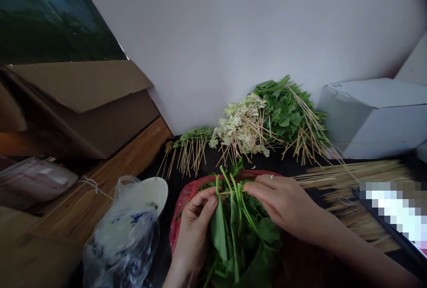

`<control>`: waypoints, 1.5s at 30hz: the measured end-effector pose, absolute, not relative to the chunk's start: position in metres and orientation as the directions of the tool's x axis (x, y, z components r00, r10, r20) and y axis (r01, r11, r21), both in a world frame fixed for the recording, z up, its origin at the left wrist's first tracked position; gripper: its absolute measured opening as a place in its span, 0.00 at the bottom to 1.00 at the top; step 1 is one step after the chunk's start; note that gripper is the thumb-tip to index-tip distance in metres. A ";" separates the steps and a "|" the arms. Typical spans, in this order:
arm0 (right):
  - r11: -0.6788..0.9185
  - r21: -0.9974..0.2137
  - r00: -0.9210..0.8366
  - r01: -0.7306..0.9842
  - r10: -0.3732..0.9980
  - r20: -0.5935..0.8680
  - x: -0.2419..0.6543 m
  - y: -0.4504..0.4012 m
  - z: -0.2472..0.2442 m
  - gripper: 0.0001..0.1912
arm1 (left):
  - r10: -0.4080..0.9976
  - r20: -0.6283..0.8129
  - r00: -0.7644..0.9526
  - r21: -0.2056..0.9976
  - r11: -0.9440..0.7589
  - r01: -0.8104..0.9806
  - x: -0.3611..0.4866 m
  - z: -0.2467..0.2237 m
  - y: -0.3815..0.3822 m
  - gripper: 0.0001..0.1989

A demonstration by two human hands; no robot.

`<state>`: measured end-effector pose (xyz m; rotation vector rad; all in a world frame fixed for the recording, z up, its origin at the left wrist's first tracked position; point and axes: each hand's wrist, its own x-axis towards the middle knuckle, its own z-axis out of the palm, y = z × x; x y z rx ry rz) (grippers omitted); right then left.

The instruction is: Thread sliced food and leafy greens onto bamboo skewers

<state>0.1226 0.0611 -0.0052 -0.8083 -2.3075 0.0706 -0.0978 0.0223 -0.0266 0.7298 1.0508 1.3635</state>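
Observation:
Leafy green stems hang between my hands, with a thin wooden skewer running across them near their cut ends. My left hand pinches a stem and the skewer's left end between thumb and fingers. On the other side, my right hand has its fingers closed at the stems and the skewer's right part; a ring shows on one finger. Below both hands lies a red plastic bag holding more leafy greens.
Skewered green stems, pale cabbage and leafy greens line the wall. Loose skewers, a dark-edged screen and a white box are right. Left are a bowl, clear bag and cardboard box.

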 end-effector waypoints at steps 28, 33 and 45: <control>0.803 -0.172 -0.556 0.570 0.531 0.640 0.119 0.058 -0.009 0.17 | 0.972 -0.190 -0.137 0.871 0.102 -0.481 -0.095 -0.029 0.024 0.13; 0.803 -0.183 -0.560 0.567 0.539 0.629 0.119 0.059 -0.012 0.17 | 0.970 -0.200 -0.136 0.864 0.109 -0.491 -0.095 -0.029 0.023 0.13; 0.798 -0.194 -0.559 0.570 0.550 0.620 0.119 0.056 -0.011 0.17 | 0.961 -0.200 -0.193 0.877 0.088 -0.472 -0.095 -0.027 0.023 0.13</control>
